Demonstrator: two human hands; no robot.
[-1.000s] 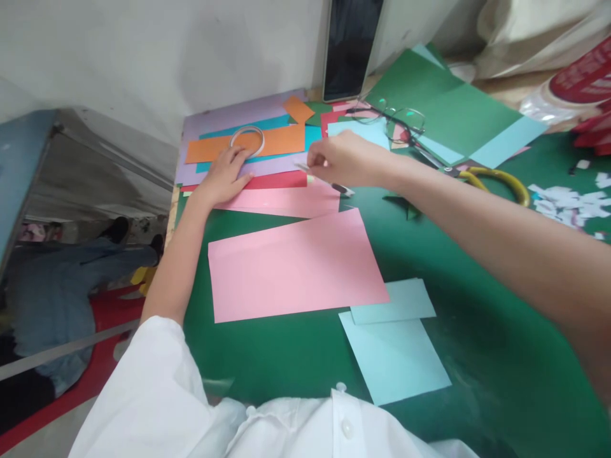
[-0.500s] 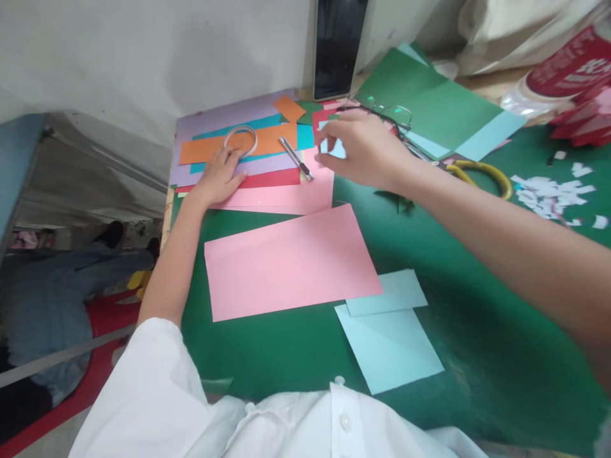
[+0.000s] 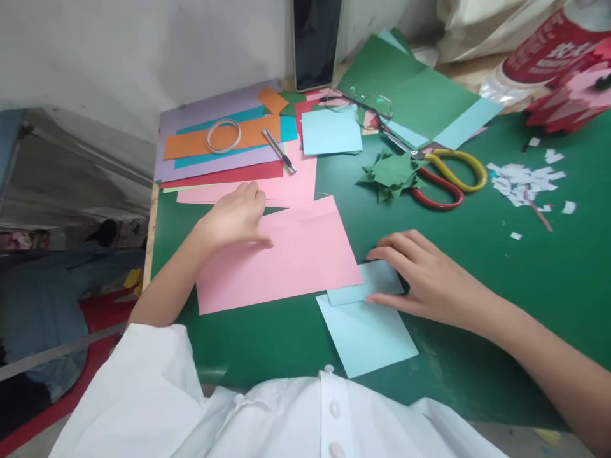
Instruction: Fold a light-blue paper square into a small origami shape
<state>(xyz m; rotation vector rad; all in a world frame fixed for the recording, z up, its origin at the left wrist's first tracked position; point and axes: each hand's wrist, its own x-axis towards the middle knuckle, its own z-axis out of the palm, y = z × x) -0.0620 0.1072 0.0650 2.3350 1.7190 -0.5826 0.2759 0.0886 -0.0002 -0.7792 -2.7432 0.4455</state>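
Observation:
A large pink sheet of paper (image 3: 286, 254) lies flat on the green table. Over its far left edge is my left hand (image 3: 238, 216), thumb spread away from the fingers, gripping nothing. My right hand (image 3: 415, 273) is open above the smaller light blue paper (image 3: 346, 294), thumb and fingers apart; whether it touches the paper I cannot tell. That piece overlaps a square light blue sheet (image 3: 375, 340) nearer my body, and the pink sheet's corner meets it. Another light blue square (image 3: 331, 132) rests further back.
Coloured papers (image 3: 229, 175) are stacked at the back left with a tape roll (image 3: 223, 136) and utility knife (image 3: 279, 151). Scissors (image 3: 443, 178), a folded green paper piece (image 3: 391, 173), glasses (image 3: 358, 105), a phone (image 3: 315, 44), paper scraps (image 3: 525, 184) and a bottle (image 3: 539, 54) stand around.
My left hand has come off the stack by the tape roll to the pink sheet. My right hand has moved from the far light blue square down to the near light blue papers.

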